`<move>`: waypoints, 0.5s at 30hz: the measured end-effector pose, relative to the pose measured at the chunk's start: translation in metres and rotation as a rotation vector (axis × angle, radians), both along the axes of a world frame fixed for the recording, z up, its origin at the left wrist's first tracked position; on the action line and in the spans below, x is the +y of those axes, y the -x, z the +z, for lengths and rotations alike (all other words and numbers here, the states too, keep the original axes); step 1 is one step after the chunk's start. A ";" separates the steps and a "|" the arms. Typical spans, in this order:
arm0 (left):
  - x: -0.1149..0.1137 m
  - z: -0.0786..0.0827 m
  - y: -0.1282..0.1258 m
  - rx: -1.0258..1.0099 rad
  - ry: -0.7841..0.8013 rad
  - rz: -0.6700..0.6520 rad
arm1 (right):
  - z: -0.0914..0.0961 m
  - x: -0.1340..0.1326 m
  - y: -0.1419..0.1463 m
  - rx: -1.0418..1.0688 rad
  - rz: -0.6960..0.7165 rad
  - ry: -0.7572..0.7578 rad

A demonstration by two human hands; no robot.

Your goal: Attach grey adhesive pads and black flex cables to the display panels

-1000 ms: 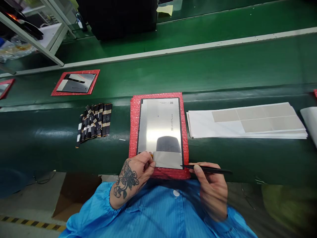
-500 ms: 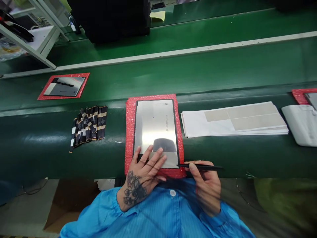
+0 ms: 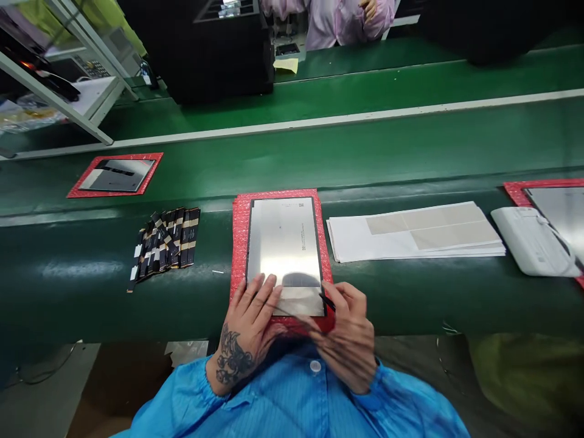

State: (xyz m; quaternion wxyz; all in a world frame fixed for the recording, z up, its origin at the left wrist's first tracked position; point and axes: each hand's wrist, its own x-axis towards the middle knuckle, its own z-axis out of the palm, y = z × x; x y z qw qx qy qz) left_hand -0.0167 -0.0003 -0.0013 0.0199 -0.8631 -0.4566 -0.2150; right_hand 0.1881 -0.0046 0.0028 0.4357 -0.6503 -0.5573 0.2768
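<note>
A silver display panel [image 3: 283,243] with a dark border lies face down or back up, I cannot tell which, on red bubble wrap [image 3: 239,237] in front of me. My left hand [image 3: 249,328], tattooed on its back, rests with spread fingers on the panel's lower left part. Black tweezers [image 3: 327,301] are gripped in my right hand [image 3: 349,331], their tip at the panel's lower right corner. Most of the tweezers is hidden by the fingers. A paler strip [image 3: 298,301] crosses the panel's lower end between my hands.
Black flex strips [image 3: 168,240] lie in a pile at left, with another panel on red wrap [image 3: 116,174] behind. At right are white sheets [image 3: 415,231], a white device [image 3: 531,240] and another panel [image 3: 563,207]. A person in pink [image 3: 337,21] is across the bench.
My right hand has moved left and turned, bringing the tweezers in over the panel's corner. My left hand stays on the panel. The view has tilted up, showing the person opposite.
</note>
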 end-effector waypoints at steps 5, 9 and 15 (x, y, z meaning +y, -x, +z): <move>-0.005 -0.011 0.006 0.033 0.022 0.069 | -0.009 0.028 0.004 -0.151 -0.087 0.047; -0.012 -0.019 0.013 -0.257 0.115 0.175 | -0.019 0.029 -0.020 -0.029 -0.150 0.122; -0.009 -0.027 0.009 -0.735 0.450 0.488 | -0.017 0.038 -0.026 0.180 -0.035 0.326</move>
